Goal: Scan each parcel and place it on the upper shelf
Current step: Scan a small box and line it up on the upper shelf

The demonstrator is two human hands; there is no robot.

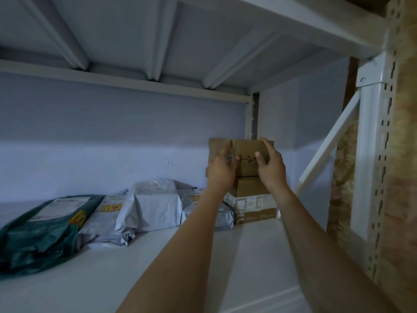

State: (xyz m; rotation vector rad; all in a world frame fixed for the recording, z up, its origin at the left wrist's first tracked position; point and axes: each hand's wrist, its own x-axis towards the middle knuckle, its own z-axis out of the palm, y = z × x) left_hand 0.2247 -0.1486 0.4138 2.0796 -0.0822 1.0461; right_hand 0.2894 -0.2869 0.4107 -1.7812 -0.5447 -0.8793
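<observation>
White steel shelf (pixel 248 256) holds everything I can see: at the back right corner a stack of cardboard boxes, and a row of soft mailers running off to the left of my hands. The parcel (pixel 246 154) I am handling is a brown carton with handwritten digits on its front, sitting at the top of that stack. My left hand (pixel 220 170) grips its left side with fingers curled round the edge, and my right hand (pixel 270 168) grips the right side, thumb on the front face and fingers over the top corner. Directly beneath the grip is a smaller brown box (pixel 250 188), and under that a carton with printed tape (pixel 252 208). Below and left of my left wrist lie grey poly mailers (pixel 155 199), then a dark green mailer (pixel 45 229) farthest left, all lying flat and overlapping.
</observation>
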